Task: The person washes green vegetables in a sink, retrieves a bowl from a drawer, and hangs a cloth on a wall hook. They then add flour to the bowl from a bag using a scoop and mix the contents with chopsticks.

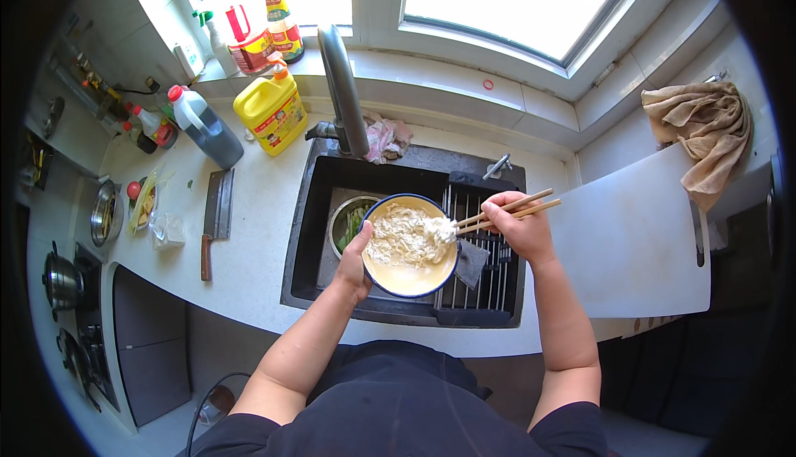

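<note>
Over the dark sink, my left hand grips the left rim of a blue-edged bowl. Inside lies a white, shaggy dough-like mixture. My right hand is closed around a pair of wooden chopsticks. Their tips reach the bowl's right side, where a white clump clings to them. Partly behind the bowl, a metal bowl with green vegetables sits in the sink. A metal drying rack spans the sink's right part, with a grey cloth on it.
The faucet rises behind the sink. A cleaver lies on the left counter, near a yellow jug and a dark bottle. A white cutting board is at the right, below a hanging brown cloth.
</note>
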A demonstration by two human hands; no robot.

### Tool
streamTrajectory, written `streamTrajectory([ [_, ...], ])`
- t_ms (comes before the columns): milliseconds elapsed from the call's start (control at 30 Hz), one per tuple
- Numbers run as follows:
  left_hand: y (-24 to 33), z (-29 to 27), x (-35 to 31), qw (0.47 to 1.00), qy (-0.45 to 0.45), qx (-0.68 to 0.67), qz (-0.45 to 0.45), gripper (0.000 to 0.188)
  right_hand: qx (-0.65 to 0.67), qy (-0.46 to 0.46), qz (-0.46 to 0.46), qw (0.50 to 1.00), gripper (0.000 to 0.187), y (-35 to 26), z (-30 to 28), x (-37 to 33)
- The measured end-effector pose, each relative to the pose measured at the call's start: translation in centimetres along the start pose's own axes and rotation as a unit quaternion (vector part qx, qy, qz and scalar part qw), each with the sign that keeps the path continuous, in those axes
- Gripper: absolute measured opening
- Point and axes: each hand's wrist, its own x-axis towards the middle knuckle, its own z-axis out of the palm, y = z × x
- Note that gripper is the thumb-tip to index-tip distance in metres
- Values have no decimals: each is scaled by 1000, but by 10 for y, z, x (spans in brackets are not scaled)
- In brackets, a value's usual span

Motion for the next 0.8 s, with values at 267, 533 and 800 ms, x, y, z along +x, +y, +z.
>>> streamTrajectory([
  [267,-12,-1,6,994,14,-17,108,62,-182,14,-140,973,9,-15,23,-31],
  [533,-22,1,5,996,15,-7,93,62,-104,71,-132,983,6,-7,36,-23],
  [800,-17,10,0,998,-15,-35,59,63,-31,77,-246,966,8,33,76,-40],
])
